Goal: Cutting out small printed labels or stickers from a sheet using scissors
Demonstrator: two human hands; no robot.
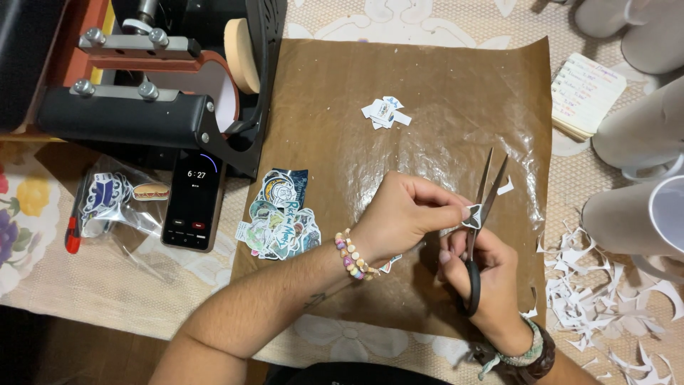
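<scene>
A brown sheet of baking paper [420, 93] is covering the middle of the table, lying over a lace cloth [342, 335]. At the far left a black and red heat press [142, 85] is standing, with a dark phone [192, 199] lying just near of it. To the right, white mugs [634, 142] are lying beside a heap of white paper trimmings [613, 292]. A pile of cut stickers [281, 214] is resting on the left part of the brown sheet, and a clear bag of stickers [117, 196] is lying left of the phone. The right hand [484, 278] is gripping black-handled scissors [479, 228], blades pointing away and slightly parted. The left hand [402, 214] is pinching a small sticker [472, 215] between fingertips, holding it right at the blades, near the middle of the brown sheet. A few small cut pieces [385, 113] are lying farther off.
</scene>
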